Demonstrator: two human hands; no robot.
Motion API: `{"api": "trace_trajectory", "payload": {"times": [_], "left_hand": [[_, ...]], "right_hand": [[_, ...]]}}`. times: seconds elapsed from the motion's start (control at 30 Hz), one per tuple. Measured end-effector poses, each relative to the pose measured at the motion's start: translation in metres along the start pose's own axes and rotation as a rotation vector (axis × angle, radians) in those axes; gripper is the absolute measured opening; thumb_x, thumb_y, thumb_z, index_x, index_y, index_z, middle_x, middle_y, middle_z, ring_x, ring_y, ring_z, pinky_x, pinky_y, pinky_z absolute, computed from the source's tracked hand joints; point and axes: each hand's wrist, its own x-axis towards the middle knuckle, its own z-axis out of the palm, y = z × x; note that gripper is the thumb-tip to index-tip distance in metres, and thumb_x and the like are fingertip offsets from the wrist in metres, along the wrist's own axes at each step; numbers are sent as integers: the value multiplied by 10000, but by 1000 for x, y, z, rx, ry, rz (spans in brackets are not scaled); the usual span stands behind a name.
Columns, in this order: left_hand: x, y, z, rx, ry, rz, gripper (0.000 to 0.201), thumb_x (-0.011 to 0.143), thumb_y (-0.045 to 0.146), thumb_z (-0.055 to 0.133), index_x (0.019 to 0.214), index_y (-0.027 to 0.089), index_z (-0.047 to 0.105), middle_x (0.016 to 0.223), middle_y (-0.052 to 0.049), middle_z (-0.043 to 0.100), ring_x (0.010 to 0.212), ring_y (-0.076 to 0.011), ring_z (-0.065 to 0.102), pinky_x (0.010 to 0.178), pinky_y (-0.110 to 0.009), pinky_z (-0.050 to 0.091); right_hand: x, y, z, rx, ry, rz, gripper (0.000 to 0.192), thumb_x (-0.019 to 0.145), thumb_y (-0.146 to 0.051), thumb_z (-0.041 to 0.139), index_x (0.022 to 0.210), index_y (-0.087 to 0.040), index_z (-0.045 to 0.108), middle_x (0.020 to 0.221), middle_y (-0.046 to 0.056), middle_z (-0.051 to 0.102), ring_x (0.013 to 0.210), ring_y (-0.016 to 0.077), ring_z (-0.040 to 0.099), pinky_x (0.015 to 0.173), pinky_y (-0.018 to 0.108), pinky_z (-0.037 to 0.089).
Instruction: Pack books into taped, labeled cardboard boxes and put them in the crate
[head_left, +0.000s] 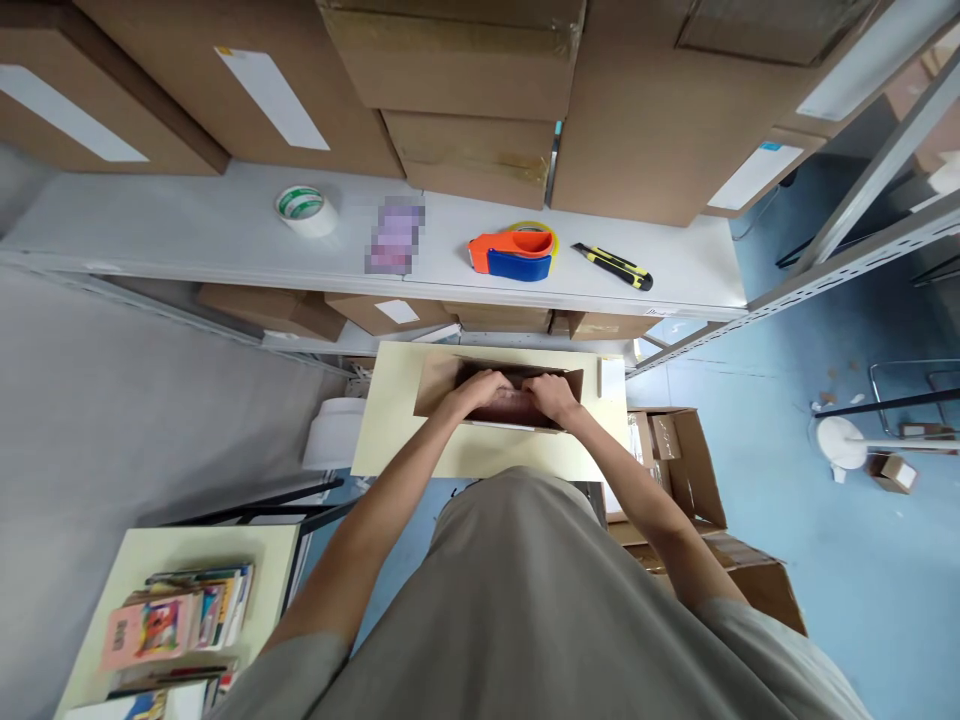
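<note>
An open cardboard box (436, 388) lies on the pale yellow table in front of me, a flap folded out on its left. Both hands reach into it. My left hand (481, 390) is at the left of the opening, its fingers curled around the edge of a pinkish-brown, shiny thing (513, 405) inside. From the right, my right hand (551, 396) has its fingers closed at the other side of the same thing. What exactly it is, the fingers and box walls partly hide.
The table (397, 440) stands against a metal shelf (225, 225) bearing large cartons, a tape roll (306, 210), an orange-blue tape dispenser (514, 253) and a utility knife (615, 266). Books (154, 630) lie on a side table at left. Open cartons (694, 465) stand at right.
</note>
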Motion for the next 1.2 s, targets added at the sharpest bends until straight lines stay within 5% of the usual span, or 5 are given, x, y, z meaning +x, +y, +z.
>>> {"api": "trace_trajectory", "payload": {"times": [0.2,0.43,0.8,1.03,1.2], "left_hand": [[12,1,14,116,-32,-99,138,877,264,782,912,173,879,909,-169,858,968,-331,793,895,-364,552],[-18,-8,22,198,48,-125,490,920,163,794,1411,160,797,1365,-267,816,1289,-417,783,1104,-471,587],[-140,-45,20,140,744,-412,1351,802,545,995,1853,156,241,1887,-327,260,1786,-562,148,1407,-751,208],[-144,-36,37,68,727,-433,1190,870,476,941,1830,218,288,1711,-276,563,1704,-461,418,1443,-684,174],[-141,-28,46,24,748,-434,1193,871,499,946,1828,240,283,1816,-264,429,1717,-442,406,1433,-668,226]], "right_hand": [[20,-1,11,12,-30,42,406,1134,-118,517,1361,-225,836,1409,174,828,1318,293,781,1080,350,564],[7,0,18,40,0,81,442,1134,-102,498,1439,-188,806,1370,206,839,1296,307,801,1088,376,594],[-58,57,34,175,602,100,370,1103,-328,677,1413,-239,859,1751,171,569,1565,434,537,1287,659,530],[-20,71,15,407,573,137,618,1140,-400,575,1728,-210,579,1698,224,575,1054,272,812,1111,508,648],[-8,68,9,536,580,150,677,1115,-503,605,1726,-216,557,1589,212,687,895,283,847,995,489,676]]}}
